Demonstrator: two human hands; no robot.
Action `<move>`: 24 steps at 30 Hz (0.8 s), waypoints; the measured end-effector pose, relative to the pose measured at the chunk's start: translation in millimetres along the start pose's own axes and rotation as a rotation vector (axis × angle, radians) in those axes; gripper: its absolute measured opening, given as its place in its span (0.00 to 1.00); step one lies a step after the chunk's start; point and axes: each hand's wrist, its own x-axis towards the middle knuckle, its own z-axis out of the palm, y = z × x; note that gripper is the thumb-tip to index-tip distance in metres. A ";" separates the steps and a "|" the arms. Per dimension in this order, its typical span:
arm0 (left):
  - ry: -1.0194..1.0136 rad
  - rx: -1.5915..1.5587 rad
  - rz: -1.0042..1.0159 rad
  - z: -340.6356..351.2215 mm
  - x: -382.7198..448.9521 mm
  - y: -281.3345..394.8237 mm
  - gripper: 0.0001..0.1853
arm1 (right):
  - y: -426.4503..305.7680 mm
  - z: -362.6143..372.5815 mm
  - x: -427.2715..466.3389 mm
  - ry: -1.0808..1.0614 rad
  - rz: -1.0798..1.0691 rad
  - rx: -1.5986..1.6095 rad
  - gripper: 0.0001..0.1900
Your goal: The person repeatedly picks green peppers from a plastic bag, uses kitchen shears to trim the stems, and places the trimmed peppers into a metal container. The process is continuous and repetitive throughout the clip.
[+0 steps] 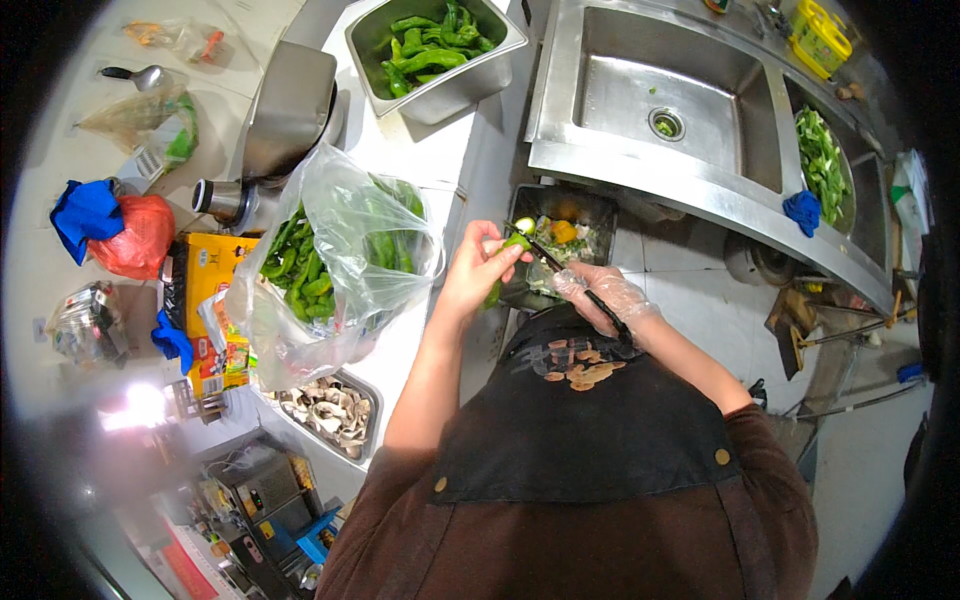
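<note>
My bare left hand point(480, 266) pinches a green pepper point(516, 241), its pale cut end facing away from me. My right hand point(609, 298), in a clear plastic glove, grips a long, slim black-handled tool point(601, 304). The tool's far end meets the pepper; whether it is a knife cannot be made out. Below both hands stands a waste bin point(609, 247) holding vegetable scraps point(564, 238). On the white counter to my left, a clear plastic bag point(330, 199) lies open with many green peppers point(306, 281). Farther off, a steel pan point(450, 101) contains more green peppers point(431, 52).
A steel sink point(637, 146) is ahead right, with a bowl of chopped greens point(821, 165) and a blue cloth point(802, 212) on its edge. Sliced mushrooms point(330, 412) fill a tray at the counter's near end. A steel container point(291, 105) and yellow box point(206, 274) stand left.
</note>
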 end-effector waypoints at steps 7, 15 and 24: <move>-0.041 0.435 0.077 9.3 3.4 -0.9 0.25 | 8.3 -3.1 4.0 0.180 0.010 0.222 0.23; 0.011 1.200 0.382 41.9 7.0 7.1 0.25 | 16.2 12.5 34.6 0.156 -0.184 0.826 0.17; 0.305 -0.205 0.175 39.3 -18.4 -10.7 0.13 | -2.9 11.6 19.3 0.253 -0.378 0.925 0.16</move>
